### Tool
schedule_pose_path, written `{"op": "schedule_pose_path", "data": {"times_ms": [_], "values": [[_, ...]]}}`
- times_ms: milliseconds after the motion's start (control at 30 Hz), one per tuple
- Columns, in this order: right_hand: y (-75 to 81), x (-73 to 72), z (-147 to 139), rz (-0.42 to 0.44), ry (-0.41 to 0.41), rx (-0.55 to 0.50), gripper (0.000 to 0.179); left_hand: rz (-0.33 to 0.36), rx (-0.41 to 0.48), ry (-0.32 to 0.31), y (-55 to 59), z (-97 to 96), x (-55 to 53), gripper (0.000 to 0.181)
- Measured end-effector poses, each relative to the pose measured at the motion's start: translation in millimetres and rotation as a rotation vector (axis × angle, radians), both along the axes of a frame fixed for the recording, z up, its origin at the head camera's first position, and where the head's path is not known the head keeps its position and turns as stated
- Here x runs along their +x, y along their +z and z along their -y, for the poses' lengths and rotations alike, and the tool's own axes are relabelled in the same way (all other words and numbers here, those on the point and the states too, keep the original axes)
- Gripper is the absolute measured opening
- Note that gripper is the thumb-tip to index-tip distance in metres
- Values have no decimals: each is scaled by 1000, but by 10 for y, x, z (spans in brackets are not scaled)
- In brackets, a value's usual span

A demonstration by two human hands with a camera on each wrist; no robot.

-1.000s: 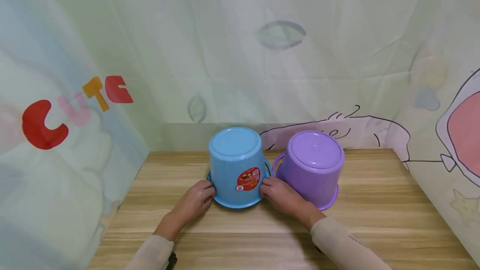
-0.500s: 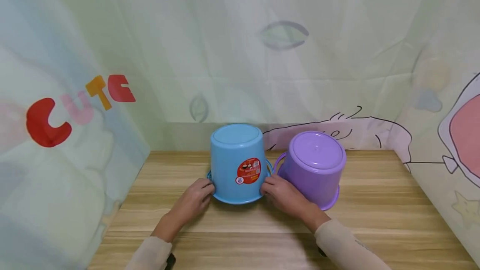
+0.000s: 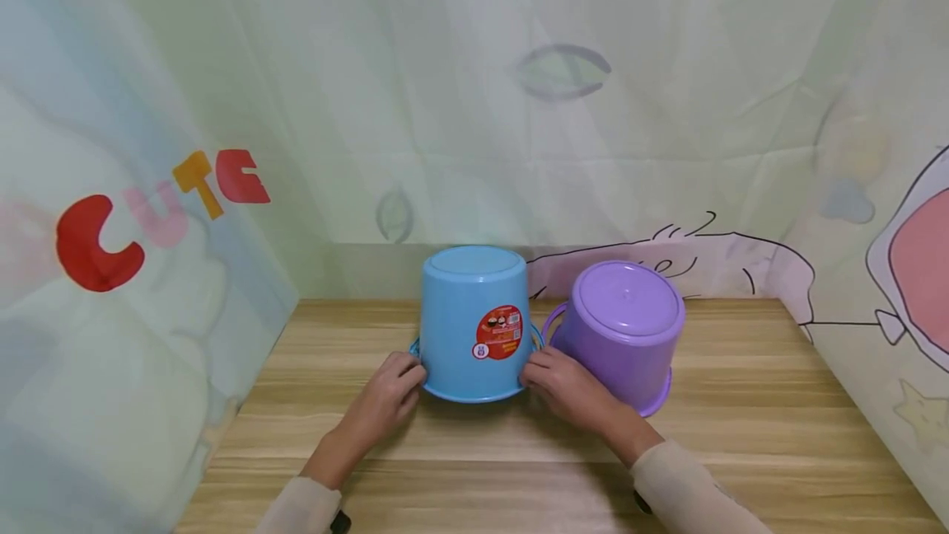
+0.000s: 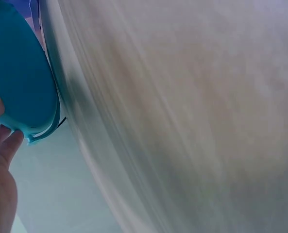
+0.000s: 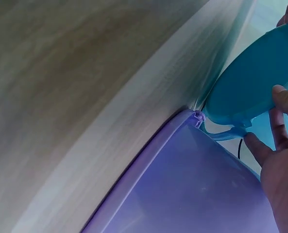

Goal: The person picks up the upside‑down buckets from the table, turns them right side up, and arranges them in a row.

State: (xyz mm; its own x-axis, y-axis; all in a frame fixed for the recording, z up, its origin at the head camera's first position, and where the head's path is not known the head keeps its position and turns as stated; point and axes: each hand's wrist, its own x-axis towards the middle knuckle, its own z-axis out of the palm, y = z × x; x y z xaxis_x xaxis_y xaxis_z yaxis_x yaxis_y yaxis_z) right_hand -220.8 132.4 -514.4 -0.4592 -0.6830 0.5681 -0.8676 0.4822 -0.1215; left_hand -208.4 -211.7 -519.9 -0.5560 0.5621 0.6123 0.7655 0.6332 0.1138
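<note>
The upturned blue bucket (image 3: 474, 324) is leaning back left of the purple bucket (image 3: 626, 336), over the table (image 3: 474, 489). The left hand (image 3: 384, 398) and right hand (image 3: 567, 386) are reaching forward, pinching its rim at opposite sides. It is tipping farther back than a second ago. Both wrist views are showing its open mouth (image 5: 253, 77), hidden from the head camera.

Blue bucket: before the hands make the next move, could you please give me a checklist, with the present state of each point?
1. Left hand grips the blue bucket at its rim: ok.
2. Right hand grips it on the opposite side: ok.
3. Near edge raised off the table: ok; both wrist views look into the opening.
4. Far edge raised too: cannot tell.
5. Free room on the right: not ok, I think; the purple bucket is close beside the right hand.
</note>
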Motion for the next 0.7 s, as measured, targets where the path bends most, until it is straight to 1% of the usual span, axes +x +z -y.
{"op": "schedule_pose_path", "data": {"times_ms": [100, 200, 333, 400, 467, 567, 633, 700], "values": [[14, 18, -13, -22, 14, -21, 16, -17, 17, -3, 14, -1, 26, 12], [42, 43, -24, -10, 19, -33, 13, -39, 47, -1, 36, -8, 49, 14], [85, 67, -42, 12, 6, -46, 14, -31, 86, 7, 71, -23, 76, 17], [106, 79, -46, 11, 2, -61, 18, -12, 103, 10, 85, -28, 94, 15], [129, 92, -47, 12, -2, -76, 19, -12, 123, 5, 93, -30, 102, 13], [167, 116, -48, 23, -7, -98, 15, -31, 159, -13, 105, -29, 104, 11], [181, 124, -53, 27, -5, -118, 5, -42, 182, -24, 121, -31, 102, 12], [189, 127, -60, 26, -4, -137, 4, -47, 200, -29, 141, -37, 101, 14]]}}
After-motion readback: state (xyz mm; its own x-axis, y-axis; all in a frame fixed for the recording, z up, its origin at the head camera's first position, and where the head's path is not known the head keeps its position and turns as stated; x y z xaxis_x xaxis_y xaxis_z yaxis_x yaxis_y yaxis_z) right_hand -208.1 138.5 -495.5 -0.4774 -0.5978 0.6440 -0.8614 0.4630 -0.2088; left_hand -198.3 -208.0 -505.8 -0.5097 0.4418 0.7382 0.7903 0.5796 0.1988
